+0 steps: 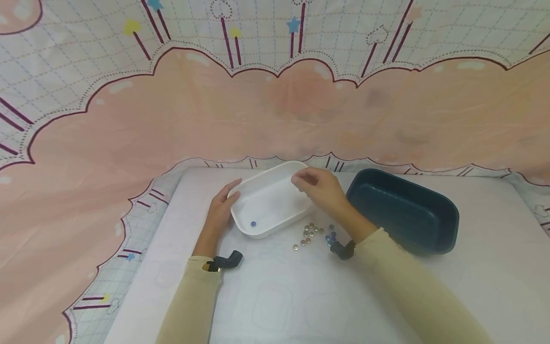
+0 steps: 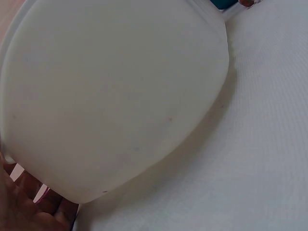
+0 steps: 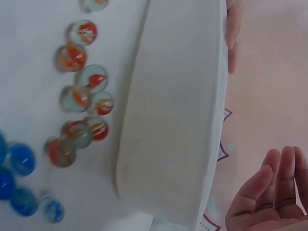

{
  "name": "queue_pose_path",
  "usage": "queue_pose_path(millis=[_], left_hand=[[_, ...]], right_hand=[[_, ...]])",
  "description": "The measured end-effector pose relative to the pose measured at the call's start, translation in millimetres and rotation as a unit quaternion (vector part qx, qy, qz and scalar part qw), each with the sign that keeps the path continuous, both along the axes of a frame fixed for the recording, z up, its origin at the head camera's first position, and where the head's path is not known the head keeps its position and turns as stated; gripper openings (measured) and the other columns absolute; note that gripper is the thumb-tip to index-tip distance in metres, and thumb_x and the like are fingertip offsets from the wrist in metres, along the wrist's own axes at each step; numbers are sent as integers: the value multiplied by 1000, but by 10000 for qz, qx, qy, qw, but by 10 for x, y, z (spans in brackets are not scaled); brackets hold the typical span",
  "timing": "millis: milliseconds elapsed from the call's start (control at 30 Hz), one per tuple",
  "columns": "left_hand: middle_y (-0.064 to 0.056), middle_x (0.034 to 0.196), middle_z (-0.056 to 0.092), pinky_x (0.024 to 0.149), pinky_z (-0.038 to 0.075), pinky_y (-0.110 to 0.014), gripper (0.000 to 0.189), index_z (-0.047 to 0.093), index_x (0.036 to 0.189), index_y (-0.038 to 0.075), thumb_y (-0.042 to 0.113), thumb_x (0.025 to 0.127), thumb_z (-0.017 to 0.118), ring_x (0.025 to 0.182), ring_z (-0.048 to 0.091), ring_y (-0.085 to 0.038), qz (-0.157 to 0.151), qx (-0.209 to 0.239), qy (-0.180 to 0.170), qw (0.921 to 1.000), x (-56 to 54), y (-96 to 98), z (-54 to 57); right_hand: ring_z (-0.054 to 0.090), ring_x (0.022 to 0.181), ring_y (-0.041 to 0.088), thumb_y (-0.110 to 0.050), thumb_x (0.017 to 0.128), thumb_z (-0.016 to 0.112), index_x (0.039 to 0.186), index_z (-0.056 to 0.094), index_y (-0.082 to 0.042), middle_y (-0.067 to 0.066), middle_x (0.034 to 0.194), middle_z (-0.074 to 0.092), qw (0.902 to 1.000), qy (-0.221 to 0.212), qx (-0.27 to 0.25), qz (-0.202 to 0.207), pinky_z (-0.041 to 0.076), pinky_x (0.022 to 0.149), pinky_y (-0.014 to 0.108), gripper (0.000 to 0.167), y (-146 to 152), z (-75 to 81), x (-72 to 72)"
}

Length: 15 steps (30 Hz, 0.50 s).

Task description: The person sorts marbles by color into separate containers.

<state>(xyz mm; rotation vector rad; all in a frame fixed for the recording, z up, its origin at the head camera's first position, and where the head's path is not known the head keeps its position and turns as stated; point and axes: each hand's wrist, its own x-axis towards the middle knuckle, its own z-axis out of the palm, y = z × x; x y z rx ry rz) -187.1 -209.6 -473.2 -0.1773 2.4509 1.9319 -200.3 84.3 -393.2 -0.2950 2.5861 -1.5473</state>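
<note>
A white plastic tray (image 1: 275,200) is tilted off the table, and its pale outer side (image 2: 115,96) fills much of the left wrist view. My left hand (image 1: 220,205) grips its left end, thumb over the rim and fingers outside. One blue marble (image 1: 253,223) lies inside near the lower left corner. Over the tray's right end is my right hand (image 1: 320,188), fingers gently bent and thumb near the fingertips; no object shows between them in the right wrist view. Below the tray lie several clear marbles with orange-red swirls (image 3: 92,78) and several blue marbles (image 3: 22,159).
A dark teal tub (image 1: 404,210) stands on the white-covered table (image 1: 275,296), right of the tray and beside my right forearm. A patterned pink and white cloth (image 1: 258,114) hangs behind the table. Both wrists wear a black camera mount (image 1: 229,259).
</note>
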Motion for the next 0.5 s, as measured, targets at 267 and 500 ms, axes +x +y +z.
queue_pose_path(millis=[267,500], left_hand=[[-2,165,37,127,23,-44,46,48,153,17,21,107,49,156,29,-23,-87,106,83,9999,110,60,188],[7,162,42,127,25,-43,43,53,149,28,30,106,52,154,32,-16,-13,113,232,9997,-16,-26,-86]], right_hand=[[67,110,20,-48,98,66,122,70,-25,-3,120,70,9995,-236,183,-74,57,97,42,34,147,-21,116],[66,108,20,-50,97,65,122,71,-26,-3,118,72,9992,-157,354,-73,57,93,42,35,277,-60,205]])
